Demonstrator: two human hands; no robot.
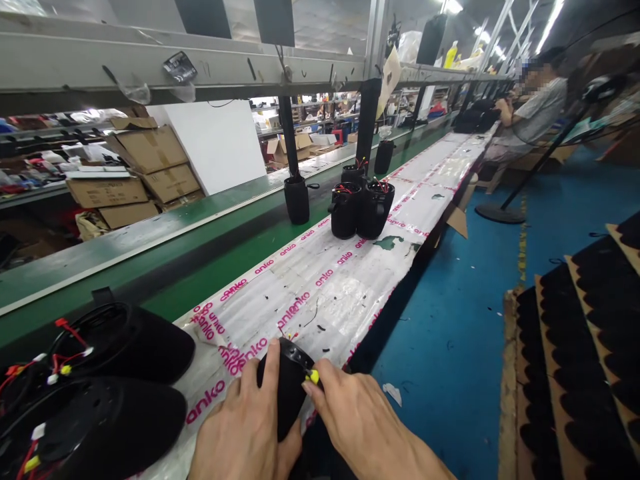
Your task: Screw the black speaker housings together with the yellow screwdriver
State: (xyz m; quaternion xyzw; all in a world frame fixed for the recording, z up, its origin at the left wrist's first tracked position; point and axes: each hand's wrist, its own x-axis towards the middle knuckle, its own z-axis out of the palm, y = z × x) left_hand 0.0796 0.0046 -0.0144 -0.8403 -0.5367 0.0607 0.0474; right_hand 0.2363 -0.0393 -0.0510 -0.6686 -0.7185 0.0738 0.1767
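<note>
A black fabric-covered speaker housing [287,383] leans in front of me at the near edge of the wrapped bench, its dark plastic rim facing up and away. My left hand [245,423] grips it from the left, index finger stretched along its side toward the rim. Between the thumb and forefinger of my right hand [353,407] is a small yellow piece [313,377], pressed against the right side of the rim. Whether it is a connector or a tool tip I cannot tell. Thin wires [290,335] poke out beyond the rim.
More black housings [90,427] with red wires lie at left; others [373,207] stand farther along the bench [320,293]. A green conveyor [215,260] runs alongside. Stacked black pieces [565,360] are at right. A person [535,107] sits beyond, near a stand fan [500,212].
</note>
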